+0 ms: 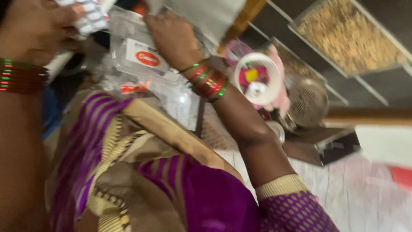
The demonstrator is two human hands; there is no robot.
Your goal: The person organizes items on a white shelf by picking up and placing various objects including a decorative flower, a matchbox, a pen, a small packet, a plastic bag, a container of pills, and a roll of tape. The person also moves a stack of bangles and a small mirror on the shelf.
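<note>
The picture is blurred. My left hand [34,25], with red and green bangles at the wrist, is at the top left and grips a blister strip of pale tablets [88,17]. My right hand [171,36], also wearing bangles, curls over the upper edge of a clear plastic bag [137,56] that has a white label with a red oval. The bag lies between my two hands, above my purple and gold garment [150,172]. A white sheet [210,13] sits just past my right fingers.
A white round container [257,77] holding pink and yellow bits stands right of my right wrist. Beyond it are a metal mesh strainer [307,101], a dark box [326,146] and wire trays of brownish grain [347,34]. A pale cloth surface [343,193] lies lower right.
</note>
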